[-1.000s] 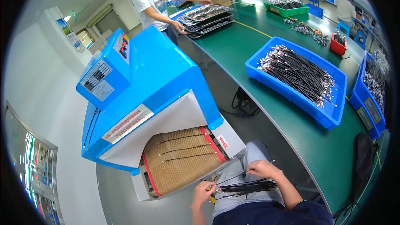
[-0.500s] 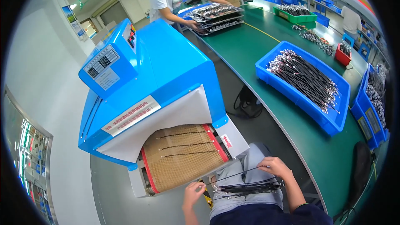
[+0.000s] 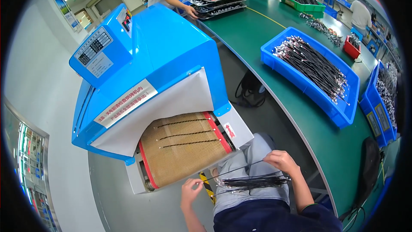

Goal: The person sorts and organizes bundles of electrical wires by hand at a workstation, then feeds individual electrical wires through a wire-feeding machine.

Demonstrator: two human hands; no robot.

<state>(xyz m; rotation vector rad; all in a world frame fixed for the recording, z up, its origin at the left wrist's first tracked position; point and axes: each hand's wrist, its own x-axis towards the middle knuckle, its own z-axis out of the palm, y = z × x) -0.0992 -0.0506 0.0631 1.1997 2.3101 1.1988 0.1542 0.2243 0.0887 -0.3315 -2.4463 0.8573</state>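
Between my two hands a thin black cable (image 3: 231, 172) is stretched at a slant above my lap. My left hand (image 3: 190, 192) pinches its lower left end, close to the front of the conveyor belt (image 3: 189, 163). The other end is gripped by the closed fingers of my right hand (image 3: 281, 161). Below it a loose bundle of black cables (image 3: 255, 182) with pale ends lies across my thighs. On the tan mesh belt rest three black cables (image 3: 187, 136), spaced apart and roughly crosswise, in front of the machine's opening.
A blue tunnel machine (image 3: 171, 51) stands ahead on the left. To the right runs a green table (image 3: 231, 38) with a blue bin of cables (image 3: 268, 53), another blue bin (image 3: 377, 122) and a green bin (image 3: 317, 7). Across it a co-worker's hands touch stacked metal trays (image 3: 219, 6).
The view has tilted, so the machine, table and trays sit higher in the picture. My hands keep hold of the cable, the left one slightly farther left. The belt's cables look unmoved.
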